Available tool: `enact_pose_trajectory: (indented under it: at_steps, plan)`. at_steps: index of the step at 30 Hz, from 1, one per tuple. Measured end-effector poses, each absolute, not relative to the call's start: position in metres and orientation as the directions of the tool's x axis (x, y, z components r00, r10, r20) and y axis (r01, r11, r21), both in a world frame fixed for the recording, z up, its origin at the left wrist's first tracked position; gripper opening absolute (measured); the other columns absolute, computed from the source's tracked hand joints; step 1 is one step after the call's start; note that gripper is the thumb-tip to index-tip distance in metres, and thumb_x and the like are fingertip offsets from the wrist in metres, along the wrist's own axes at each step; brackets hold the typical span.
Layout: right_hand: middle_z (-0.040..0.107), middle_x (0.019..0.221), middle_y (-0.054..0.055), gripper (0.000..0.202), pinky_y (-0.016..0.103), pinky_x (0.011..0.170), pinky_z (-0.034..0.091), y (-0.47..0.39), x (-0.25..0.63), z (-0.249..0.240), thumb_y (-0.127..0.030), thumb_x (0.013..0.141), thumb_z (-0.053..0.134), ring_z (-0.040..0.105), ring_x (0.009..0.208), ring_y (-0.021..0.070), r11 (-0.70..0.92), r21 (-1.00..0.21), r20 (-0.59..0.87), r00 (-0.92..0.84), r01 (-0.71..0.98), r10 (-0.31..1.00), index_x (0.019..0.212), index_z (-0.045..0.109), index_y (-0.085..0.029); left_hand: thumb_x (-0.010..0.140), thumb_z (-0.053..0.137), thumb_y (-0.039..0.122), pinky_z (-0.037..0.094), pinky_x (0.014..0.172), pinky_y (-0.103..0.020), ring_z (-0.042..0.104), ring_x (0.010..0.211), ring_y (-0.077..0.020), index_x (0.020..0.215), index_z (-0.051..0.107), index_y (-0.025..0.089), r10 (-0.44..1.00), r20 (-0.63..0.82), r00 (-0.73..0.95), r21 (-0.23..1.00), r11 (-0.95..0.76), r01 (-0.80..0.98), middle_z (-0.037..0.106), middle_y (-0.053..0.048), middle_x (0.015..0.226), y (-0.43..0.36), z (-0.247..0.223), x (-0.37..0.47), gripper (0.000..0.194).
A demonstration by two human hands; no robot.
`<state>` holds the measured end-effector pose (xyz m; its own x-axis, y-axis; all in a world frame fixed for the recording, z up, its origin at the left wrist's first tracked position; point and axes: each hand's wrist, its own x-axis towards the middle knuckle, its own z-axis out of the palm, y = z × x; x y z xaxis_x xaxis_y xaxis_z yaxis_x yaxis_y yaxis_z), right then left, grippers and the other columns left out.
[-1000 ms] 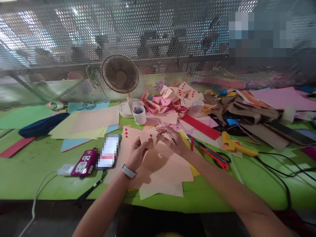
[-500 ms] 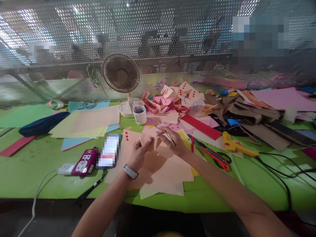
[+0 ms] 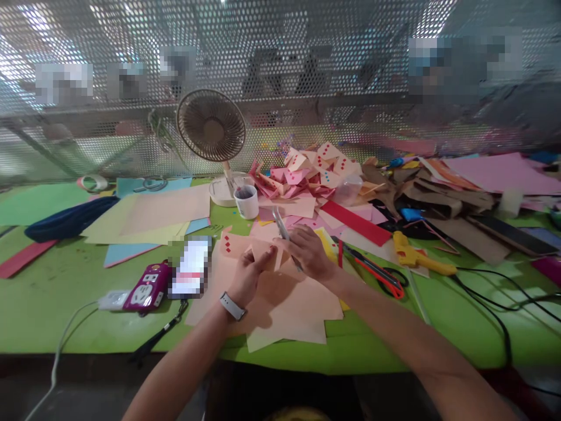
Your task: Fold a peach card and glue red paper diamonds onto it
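My left hand [image 3: 246, 278], wearing a pale wristband, pinches a small folded piece of peach paper [image 3: 262, 248], thumb on top. In my right hand [image 3: 310, 251] is a pair of silver tweezers [image 3: 280, 223], tips pointing up and away, just right of the folded piece. Both hands are over several loose peach sheets [image 3: 302, 307] that lie overlapped on the green table. Small red diamonds [image 3: 227, 244] mark the sheet corner left of my left hand. Part of the folded piece is hidden by my fingers.
Behind stand a white cup [image 3: 246, 203] and a desk fan [image 3: 212, 130], beside a heap of folded pink and peach papers [image 3: 307, 169]. At right lie a box cutter [image 3: 377, 272] and a yellow glue gun [image 3: 421, 257] with black cable. A phone [image 3: 190, 266] and purple power strip [image 3: 149, 286] lie left.
The tweezers have turned in my right hand, from thin spread prongs to a broader side view. My left hand still holds the folded paper. The view has shifted slightly.
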<state>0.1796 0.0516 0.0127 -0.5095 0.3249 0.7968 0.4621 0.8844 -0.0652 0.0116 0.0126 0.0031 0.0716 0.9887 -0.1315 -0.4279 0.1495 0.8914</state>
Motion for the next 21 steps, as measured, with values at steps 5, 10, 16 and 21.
enact_pose_trajectory:
  at_steps: [5,10,16,21]
  plan:
    - [0.064,0.082,0.004,0.026,0.036,0.076,0.049,0.045,0.182,0.022,-0.015,0.094,0.048,0.059,0.082,0.0196,0.870,-0.231,0.877,-0.294,0.436,0.381,0.114,0.062,-0.025,0.069,0.080,0.038,0.046,0.069,-0.027,0.062,0.074,-0.0155,0.087,0.070,0.017,0.997,-0.072,0.033,0.906,0.079,-0.415,0.069,-0.003,0.083,0.014,0.003,0.009,0.029]
    - [0.066,0.085,0.004,0.022,0.035,0.073,0.051,0.037,0.182,0.031,-0.018,0.095,0.048,0.060,0.079,0.0188,0.840,-0.375,0.887,-0.111,0.394,0.448,0.112,0.060,-0.025,0.071,0.079,0.038,0.043,0.063,-0.023,0.057,0.069,-0.0115,0.081,0.065,0.017,0.995,-0.053,-0.085,0.908,0.013,-0.419,0.064,0.000,0.076,0.019,-0.003,0.004,0.027]
    - [0.068,0.094,0.007,0.020,0.040,0.077,0.053,0.035,0.192,0.037,-0.033,0.095,0.048,0.064,0.079,0.0209,0.721,-0.533,0.799,-0.016,0.443,0.601,0.108,0.061,-0.026,0.071,0.079,0.040,0.045,0.068,-0.023,0.058,0.075,-0.0116,0.083,0.061,0.018,0.987,-0.058,-0.150,0.900,-0.013,-0.437,0.065,0.000,0.082,0.025,-0.008,-0.003,0.030]
    - [0.064,0.079,0.004,0.021,0.036,0.069,0.054,0.044,0.191,0.046,-0.039,0.094,0.048,0.063,0.069,0.0184,0.673,-0.652,0.734,0.068,0.349,0.676,0.101,0.062,-0.024,0.065,0.082,0.042,0.049,0.079,-0.030,0.062,0.090,-0.0168,0.089,0.064,0.018,0.978,-0.137,-0.155,0.826,0.026,-0.563,0.067,-0.004,0.095,0.029,-0.006,-0.004,0.038]
